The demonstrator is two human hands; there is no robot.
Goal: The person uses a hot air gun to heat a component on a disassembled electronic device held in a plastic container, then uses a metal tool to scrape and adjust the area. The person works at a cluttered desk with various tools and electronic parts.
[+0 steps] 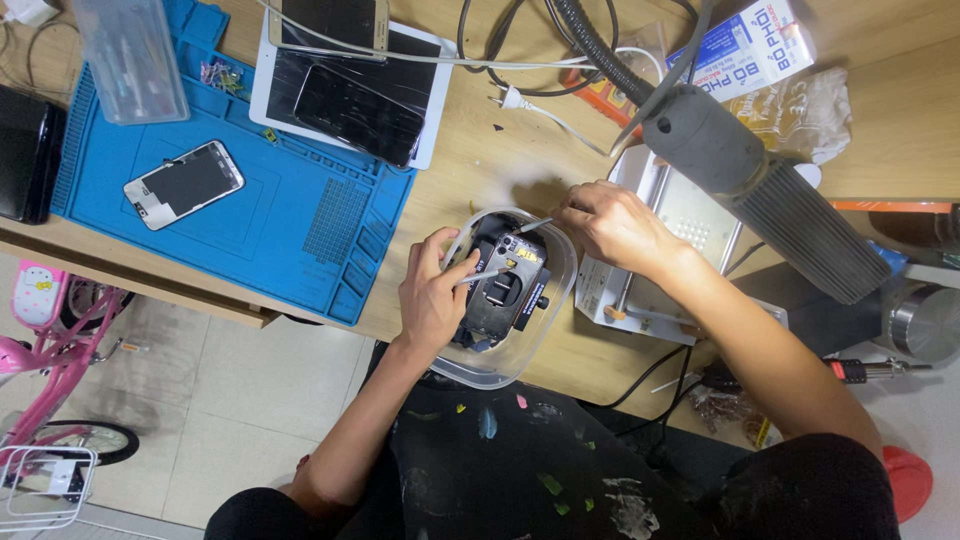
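At centre of frame, both hands work over a black device (505,290) sitting in a clear plastic tub (560,262) at the near desk edge. Left hand (432,298): fingers pinched on a thin metal tool, prob. tweezers (490,274), tip resting on the device's upper face; the rest of the hand curls against the device's left side, steadying it. Right hand (612,222): fingers clenched round a second slim tool (533,225), its tip touching the device's top end, just beside the tub rim. Device lies directly under and between the two sets of fingertips; left hand is nearer, touching it, while right hand sits up-right of it and reaches in via the tool only. Long axis of device runs from upper right to lower left of frame, slightly off vertical; the end w/ the yellow label points toward the top of frame, away from the person. Both tools lie roughly crosswise to that axis, tips converging on the upper half. Further out: blue work mat (300,215) w/ a phone (184,184) at upper left, tablet (262,90) above centre, white heater plate unit (690,215) right of tub, grey ribbed nozzle (760,180) overhanging it.
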